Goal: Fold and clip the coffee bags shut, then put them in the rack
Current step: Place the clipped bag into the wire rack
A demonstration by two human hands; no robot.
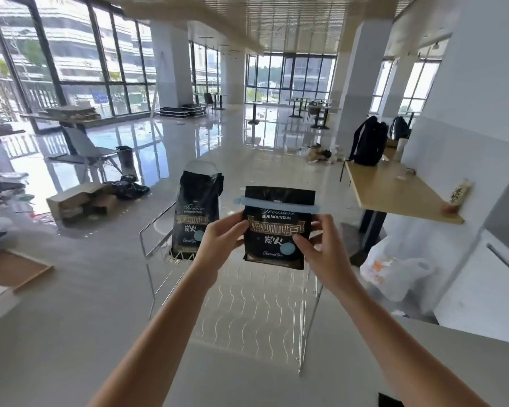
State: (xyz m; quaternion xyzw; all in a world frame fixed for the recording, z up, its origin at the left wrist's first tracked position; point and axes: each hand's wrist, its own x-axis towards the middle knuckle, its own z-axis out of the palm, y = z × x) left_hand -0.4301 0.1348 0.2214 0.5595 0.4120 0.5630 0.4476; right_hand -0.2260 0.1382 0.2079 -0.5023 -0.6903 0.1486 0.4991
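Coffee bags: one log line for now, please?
left hand, right hand: hold clipped bag | blue clip: on | second bag: in rack

Left hand (221, 240) and right hand (318, 249) grip a black coffee bag (272, 245), a blue clip (276, 203) across its top, above a wire rack (241, 301) on a grey bench (71, 333). A second bag (196, 212) stands in the rack at its far left.

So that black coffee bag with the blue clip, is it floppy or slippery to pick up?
Probably fairly stiff: the coffee bag holds a flat shape though the left hand and right hand grip only its sides. Its smooth film may be slightly slippery. The blue clip spans the folded top, so spilling seems unlikely.
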